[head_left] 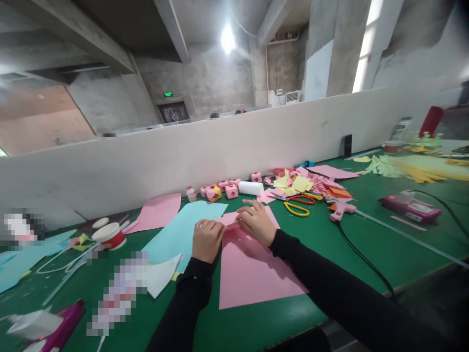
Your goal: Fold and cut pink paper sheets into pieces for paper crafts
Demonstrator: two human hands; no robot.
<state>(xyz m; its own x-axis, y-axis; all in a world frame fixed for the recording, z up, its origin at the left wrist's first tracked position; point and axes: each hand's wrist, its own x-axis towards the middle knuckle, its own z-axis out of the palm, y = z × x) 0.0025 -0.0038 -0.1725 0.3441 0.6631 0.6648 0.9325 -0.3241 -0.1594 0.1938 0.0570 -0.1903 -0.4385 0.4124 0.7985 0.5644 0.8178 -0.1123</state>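
Note:
A large sheet of pink paper [252,274] lies in front of me on the green table. My left hand [207,239] is at its far left corner, fingers curled and closed on the paper's edge. Beside it, my right hand [257,222] grips the same far edge, thumb and index finger low on the paper and the other fingers raised. Near the hands the edge seems bent up, though the fingers partly hide it. A light-blue sheet [168,234] lies just left of my left hand. Beyond my hands are several small pink folded paper pieces [231,191] and a white roll [251,188].
Yellow-handled scissors [296,209] and red-handled scissors [302,199] lie by a heap of paper scraps [293,182]. To the right are a pink glue gun [341,210] with its cord and a purple power strip [410,208]. A paper cup [110,236] stands left. A white partition [234,146] closes the back.

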